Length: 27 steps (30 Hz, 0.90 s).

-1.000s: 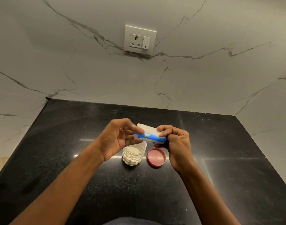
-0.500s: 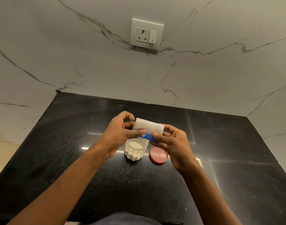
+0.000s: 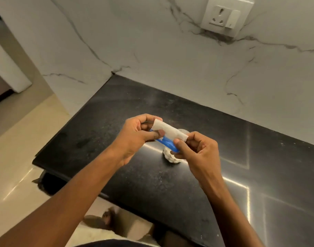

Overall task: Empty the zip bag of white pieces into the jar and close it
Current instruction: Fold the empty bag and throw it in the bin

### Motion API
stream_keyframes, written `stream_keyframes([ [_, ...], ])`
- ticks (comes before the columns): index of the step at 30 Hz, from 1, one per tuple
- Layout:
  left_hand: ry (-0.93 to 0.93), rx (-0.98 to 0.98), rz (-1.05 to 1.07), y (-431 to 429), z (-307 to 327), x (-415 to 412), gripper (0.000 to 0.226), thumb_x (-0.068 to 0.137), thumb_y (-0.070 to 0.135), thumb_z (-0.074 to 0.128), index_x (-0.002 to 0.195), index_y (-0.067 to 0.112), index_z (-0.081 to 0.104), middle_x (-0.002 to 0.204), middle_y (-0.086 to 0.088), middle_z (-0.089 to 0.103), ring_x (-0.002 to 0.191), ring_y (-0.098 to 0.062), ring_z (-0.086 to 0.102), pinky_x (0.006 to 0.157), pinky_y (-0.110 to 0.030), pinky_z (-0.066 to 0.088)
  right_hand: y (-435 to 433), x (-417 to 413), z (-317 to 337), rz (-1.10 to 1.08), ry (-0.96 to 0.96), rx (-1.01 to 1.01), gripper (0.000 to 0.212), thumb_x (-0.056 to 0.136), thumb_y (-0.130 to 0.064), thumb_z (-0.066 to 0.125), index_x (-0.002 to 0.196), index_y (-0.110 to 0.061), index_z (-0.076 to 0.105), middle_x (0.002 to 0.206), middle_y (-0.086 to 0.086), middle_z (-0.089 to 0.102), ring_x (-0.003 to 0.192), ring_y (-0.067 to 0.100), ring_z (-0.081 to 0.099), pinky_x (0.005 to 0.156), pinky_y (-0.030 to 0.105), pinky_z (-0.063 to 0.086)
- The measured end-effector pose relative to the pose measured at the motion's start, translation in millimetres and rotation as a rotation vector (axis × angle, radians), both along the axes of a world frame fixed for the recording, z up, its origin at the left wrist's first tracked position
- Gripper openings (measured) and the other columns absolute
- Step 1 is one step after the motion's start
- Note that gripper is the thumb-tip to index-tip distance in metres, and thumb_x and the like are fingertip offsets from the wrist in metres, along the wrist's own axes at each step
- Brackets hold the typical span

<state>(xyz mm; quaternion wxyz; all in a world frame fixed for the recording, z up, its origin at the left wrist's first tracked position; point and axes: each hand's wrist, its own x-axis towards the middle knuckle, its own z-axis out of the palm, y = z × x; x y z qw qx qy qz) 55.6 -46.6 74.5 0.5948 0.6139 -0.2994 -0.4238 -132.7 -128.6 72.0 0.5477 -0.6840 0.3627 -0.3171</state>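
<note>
Blue-sealed zip bag [image 3: 167, 134] hangs pinched between left hand [image 3: 134, 138] and right hand [image 3: 197, 150] above the jar [image 3: 171, 157] on the desk [image 3: 224, 157]; holding the mouth over the jar should prevent spills.

Dim warm light, streaky glare on the black countertop [image 3: 224, 175], soft motion blur, wide-angle bending.

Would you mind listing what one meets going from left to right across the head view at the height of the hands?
Pale floor → edge of the black counter → left hand → zip bag → right hand → bare counter. The jar overlaps bag and right hand, so it is left out.
</note>
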Motion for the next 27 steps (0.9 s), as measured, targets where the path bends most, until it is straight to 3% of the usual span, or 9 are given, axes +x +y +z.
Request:
stream_keyframes([
  [4, 0.020, -0.039, 0.107, 44.2, -7.0, 28.1, 0.038, 0.087, 0.001, 0.080, 0.122, 0.015, 0.072, 0.109, -0.008, 0.081, 0.099, -0.019, 0.079, 0.081, -0.025, 0.063, 39.0, 34.9, -5.5, 0.008, -0.185, 0.401, 0.007, 0.089, -0.014, 0.081, 0.086, -0.012, 0.075, 0.088, 0.020, 0.079, 0.079, 0.037, 0.080, 0.061, 0.031, 0.064],
  [7, 0.003, -0.055, 0.228, 86.6, -14.5, 59.3, 0.032, 0.091, 0.005, 0.078, 0.120, 0.019, 0.074, 0.113, -0.003, 0.081, 0.107, -0.016, 0.077, 0.088, -0.031, 0.062, 77.2, 76.7, -18.7, -0.024, -0.229, 0.606, 0.008, 0.080, -0.017, 0.080, 0.076, -0.016, 0.074, 0.084, 0.020, 0.077, 0.084, 0.039, 0.078, 0.062, 0.032, 0.063],
  [11, 0.050, -0.041, 0.454, 161.3, -34.7, 112.6, 0.023, 0.093, 0.008, 0.077, 0.112, 0.023, 0.075, 0.104, 0.005, 0.082, 0.097, -0.002, 0.074, 0.080, -0.025, 0.056, 137.5, 141.8, -39.1, -0.118, -0.223, 0.759, 0.020, 0.067, -0.021, 0.077, 0.084, -0.012, 0.071, 0.088, 0.015, 0.076, 0.074, 0.024, 0.072, 0.061, 0.028, 0.060],
  [15, 0.078, 0.050, 0.608, 253.5, -69.0, 169.1, 0.016, 0.093, 0.012, 0.078, 0.105, 0.023, 0.077, 0.096, 0.004, 0.080, 0.090, -0.004, 0.073, 0.078, -0.026, 0.057, 210.5, 207.8, -59.1, -0.052, -0.239, 0.874, 0.042, 0.059, -0.015, 0.081, 0.097, -0.002, 0.069, 0.096, 0.018, 0.080, 0.080, 0.028, 0.079, 0.071, 0.033, 0.063],
  [19, 0.095, 0.203, 0.663, 328.2, -109.1, 216.2, 0.019, 0.094, 0.012, 0.077, 0.104, 0.028, 0.076, 0.090, 0.012, 0.079, 0.078, 0.005, 0.072, 0.075, -0.027, 0.056, 280.2, 272.9, -81.8, -0.002, -0.104, 0.894, 0.035, 0.066, -0.007, 0.084, 0.098, -0.005, 0.068, 0.100, 0.019, 0.079, 0.084, 0.033, 0.080, 0.072, 0.038, 0.064],
  [23, 0.126, 0.318, 0.729, 381.5, -151.1, 255.1, 0.018, 0.096, 0.010, 0.074, 0.109, 0.022, 0.074, 0.081, 0.012, 0.078, 0.076, 0.001, 0.073, 0.072, -0.025, 0.053, 336.6, 333.0, -126.2, 0.056, 0.112, 0.834, 0.023, 0.081, -0.016, 0.086, 0.099, -0.011, 0.074, 0.098, 0.011, 0.080, 0.083, 0.022, 0.076, 0.067, 0.027, 0.059],
  [27, 0.151, 0.423, 0.767, 413.1, -207.2, 291.5, 0.018, 0.097, 0.011, 0.072, 0.115, 0.016, 0.071, 0.097, 0.001, 0.077, 0.090, -0.008, 0.071, 0.076, -0.026, 0.051, 365.5, 392.6, -206.9, 0.026, 0.337, 0.813, 0.017, 0.084, -0.022, 0.086, 0.097, -0.018, 0.075, 0.101, 0.006, 0.079, 0.089, 0.020, 0.075, 0.064, 0.022, 0.057],
])
